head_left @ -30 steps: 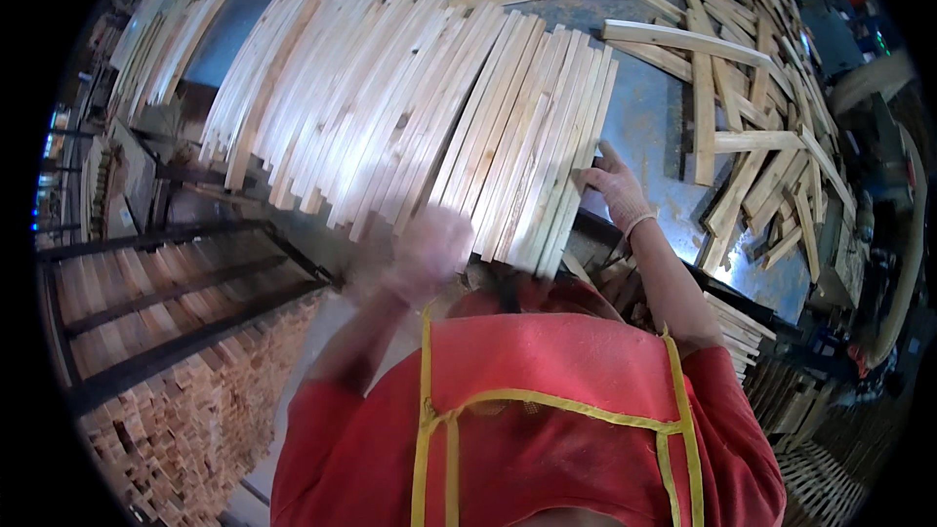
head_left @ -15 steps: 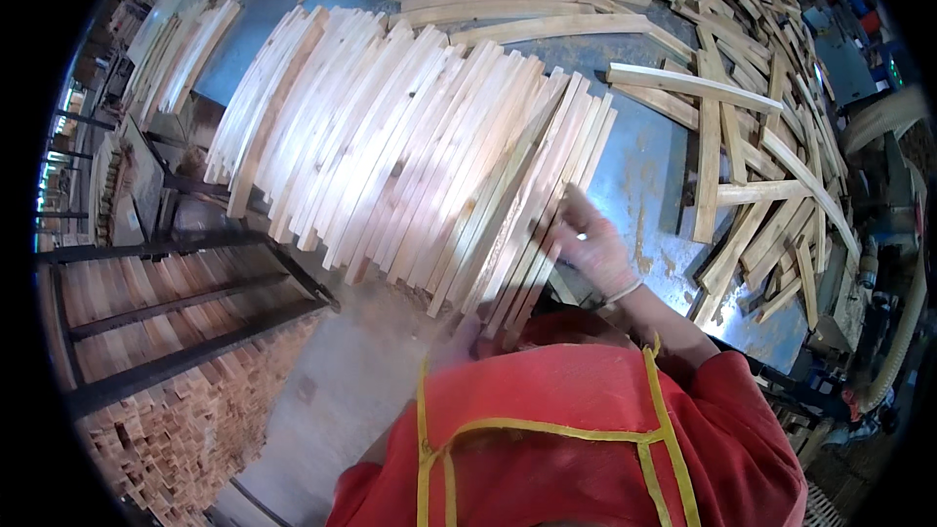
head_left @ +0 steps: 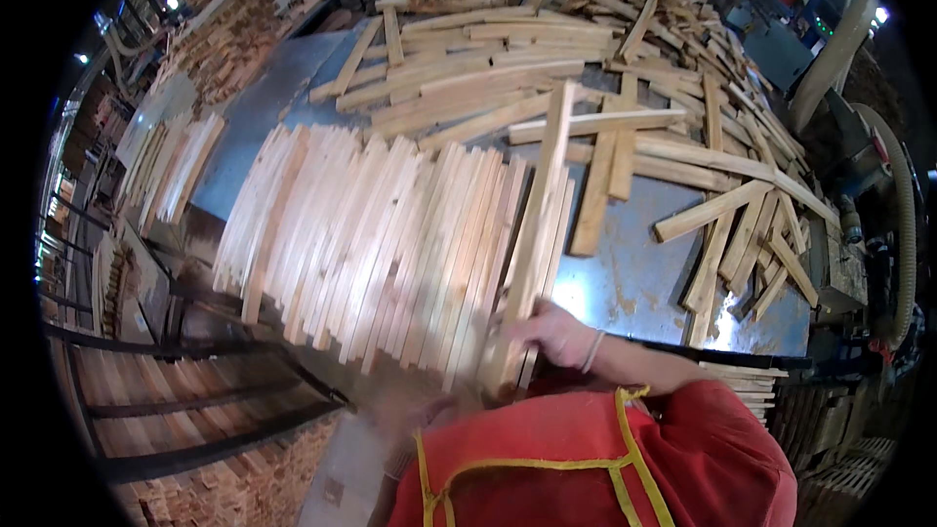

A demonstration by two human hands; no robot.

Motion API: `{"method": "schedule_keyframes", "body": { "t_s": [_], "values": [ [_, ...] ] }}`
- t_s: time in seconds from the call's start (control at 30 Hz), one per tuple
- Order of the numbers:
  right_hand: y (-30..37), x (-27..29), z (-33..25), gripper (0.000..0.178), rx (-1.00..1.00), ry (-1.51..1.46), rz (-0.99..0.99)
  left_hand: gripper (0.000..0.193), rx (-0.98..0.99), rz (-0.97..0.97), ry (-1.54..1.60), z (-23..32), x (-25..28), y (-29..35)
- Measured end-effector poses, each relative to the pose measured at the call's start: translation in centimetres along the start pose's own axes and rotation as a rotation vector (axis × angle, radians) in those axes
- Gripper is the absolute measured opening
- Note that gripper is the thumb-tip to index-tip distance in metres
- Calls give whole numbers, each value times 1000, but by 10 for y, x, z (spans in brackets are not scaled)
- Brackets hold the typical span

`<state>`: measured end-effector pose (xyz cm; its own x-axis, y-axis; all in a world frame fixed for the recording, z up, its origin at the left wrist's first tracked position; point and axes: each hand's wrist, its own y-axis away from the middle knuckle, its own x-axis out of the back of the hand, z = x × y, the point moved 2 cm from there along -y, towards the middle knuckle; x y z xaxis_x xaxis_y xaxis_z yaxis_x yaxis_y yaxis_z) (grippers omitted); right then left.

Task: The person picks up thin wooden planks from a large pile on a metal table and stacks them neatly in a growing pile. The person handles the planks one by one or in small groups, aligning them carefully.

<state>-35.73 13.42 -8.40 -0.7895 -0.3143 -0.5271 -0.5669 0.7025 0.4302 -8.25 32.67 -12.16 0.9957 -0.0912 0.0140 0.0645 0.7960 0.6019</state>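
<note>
A row of pale wooden strips (head_left: 356, 244) lies side by side at the near edge of a blue-grey metal table (head_left: 610, 278). At the row's right end, my right hand (head_left: 551, 330) is closed on one wooden strip (head_left: 543, 205), which is raised and tilted above its neighbours, its far end pointing away from me. My left hand (head_left: 415, 417) is low, by the near ends of the strips. Motion smears it, and its fingers cannot be made out.
A heap of loose wooden strips (head_left: 673, 151) spreads over the table's far and right parts. Left of me stands a dark metal frame (head_left: 195, 400) with stacked wood. Another small bundle of strips (head_left: 181, 171) lies at the far left. A ribbed hose (head_left: 903, 263) hangs at right.
My right hand has taken hold of a strip at the row's right end and lifted it. The view has tilted up, so the table and row sit lower in the picture.
</note>
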Motion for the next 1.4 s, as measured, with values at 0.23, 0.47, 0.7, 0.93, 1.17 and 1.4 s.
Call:
{"method": "schedule_keyframes", "body": {
  "t_s": [0.23, 0.47, 0.7, 0.93, 1.17, 1.4],
  "values": [
    [-22, 187, -299, 60, 983, 276, 567, 26, -320, -160, -34, 64, -74, -34],
    [-22, 143, -67, 69, 22, 759, 108, 34, -524, 56, -830, 95, -144, -140],
    [-81, 116, -19, 82, -263, 952, 184, 43, -566, 160, -1347, 105, -147, -174],
    [-119, 102, -19, 47, -300, 819, 286, 44, -875, 407, -1194, 92, -105, -199],
    [-221, 10, -23, 33, 11, 959, 91, 52, -866, 358, -1245, 78, 21, -231],
    [-371, -118, -38, 35, -154, 1030, 28, 69, -669, 282, -1271, 167, 201, -251]
  ]
}}
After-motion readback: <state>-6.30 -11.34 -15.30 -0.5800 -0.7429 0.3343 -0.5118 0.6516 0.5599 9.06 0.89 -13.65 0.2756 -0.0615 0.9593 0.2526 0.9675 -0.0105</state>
